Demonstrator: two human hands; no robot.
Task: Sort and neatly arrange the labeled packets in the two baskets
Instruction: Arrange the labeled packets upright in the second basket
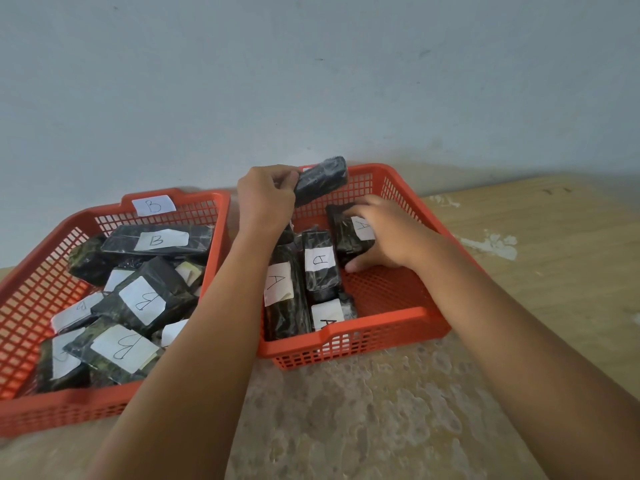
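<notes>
Sorting is under way: left hand (265, 199) holds a dark packet (320, 181) up over the right basket (398, 317), right hand (379, 230) grips an A packet (349, 233) inside it, so next probably lay both down straight.

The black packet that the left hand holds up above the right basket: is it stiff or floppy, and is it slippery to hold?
The black packet probably is fairly stiff: gripped at one end by the left hand, it sticks out without drooping. Its glossy wrap looks somewhat slippery, so a firm hold seems wise. It seems light, since fingers at one end carry it.
</notes>
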